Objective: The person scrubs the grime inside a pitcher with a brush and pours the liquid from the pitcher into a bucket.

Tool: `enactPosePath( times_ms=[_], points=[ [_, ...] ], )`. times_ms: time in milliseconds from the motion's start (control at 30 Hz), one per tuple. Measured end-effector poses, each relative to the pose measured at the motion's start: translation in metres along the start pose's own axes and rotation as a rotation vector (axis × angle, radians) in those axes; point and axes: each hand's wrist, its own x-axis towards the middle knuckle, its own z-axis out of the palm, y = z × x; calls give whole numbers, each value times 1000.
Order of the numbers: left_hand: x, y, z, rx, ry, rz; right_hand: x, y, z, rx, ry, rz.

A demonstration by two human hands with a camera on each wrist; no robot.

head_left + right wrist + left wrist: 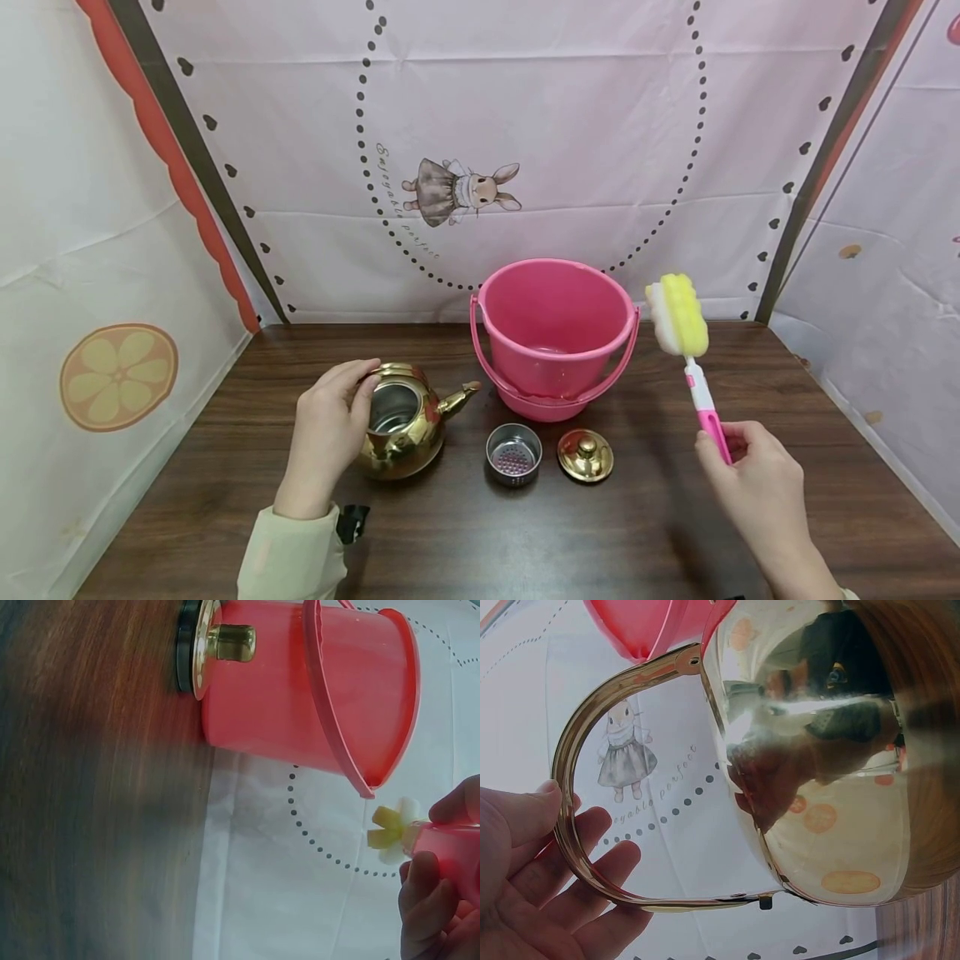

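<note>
A shiny gold teapot [401, 454] sits uncovered on the table at left, its spout to the right. My left hand [330, 429] grips the teapot's raised handle [565, 757], thumb on one side and fingers on the other. In my right hand [761, 483] is a sponge brush [684, 321] with a yellow and white head, held up by its pink handle [712, 429]. Between the hands, a small metal strainer basket [513, 457] stands on the table. Beside it lies the gold teapot lid [587, 457], knob upward, also partly visible in the right wrist view.
A pink bucket [543, 375] stands behind the strainer and lid, its handle lowered toward the front. The dark wooden table [465, 542] is enclosed by printed cloth walls [600, 150] at the back and both sides.
</note>
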Motion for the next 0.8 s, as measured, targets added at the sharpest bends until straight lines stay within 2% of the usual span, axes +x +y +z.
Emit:
enactPosePath(
  times_ms=[167, 467, 800],
  points=[
    [0, -1, 1, 3, 2, 2, 0, 1, -1, -26, -53, 52],
    [0, 1, -1, -2, -9, -6, 0, 4, 0, -79, -198, 135],
    [-1, 0, -1, -2, -12, -9, -2, 10, 1, -119, -310, 169]
  ],
)
